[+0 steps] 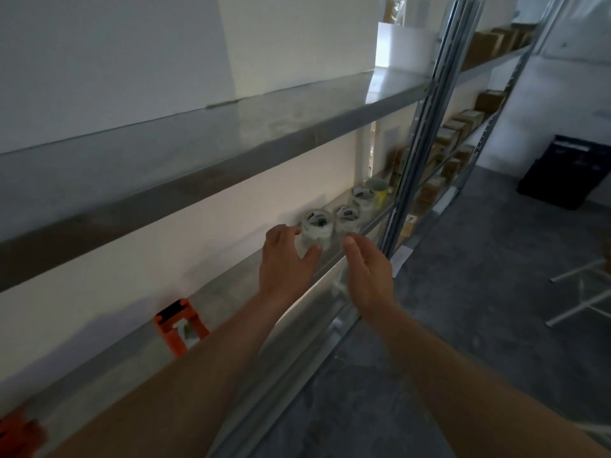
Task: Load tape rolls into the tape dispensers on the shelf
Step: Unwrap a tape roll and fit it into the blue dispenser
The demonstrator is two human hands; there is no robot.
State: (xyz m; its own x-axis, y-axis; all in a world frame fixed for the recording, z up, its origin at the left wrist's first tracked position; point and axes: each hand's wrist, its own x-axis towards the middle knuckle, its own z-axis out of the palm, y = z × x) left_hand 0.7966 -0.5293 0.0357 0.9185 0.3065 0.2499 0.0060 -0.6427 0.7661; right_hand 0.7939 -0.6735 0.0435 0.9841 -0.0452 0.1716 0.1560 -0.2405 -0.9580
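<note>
Several clear tape rolls stand in stacks on the metal shelf (231, 285): the nearest stack (316, 226), a second stack (347, 218) and a third stack (363, 198) behind it. My left hand (284, 259) reaches over the shelf with spread fingers, fingertips at the nearest stack, holding nothing. My right hand (367, 276) hovers in front of the shelf edge, fingers straight, just short of the rolls. An orange tape dispenser (180, 325) stands on the same shelf to the left, partly hidden by my left forearm. Another orange dispenser (18, 434) shows at the bottom left corner.
An upper shelf (231, 133) runs above the rolls. A metal upright (426, 133) stands at the right of this bay, with cardboard boxes (456, 133) on the shelves beyond. A dark crate (562, 173) and a white frame (582, 292) lie on the grey floor.
</note>
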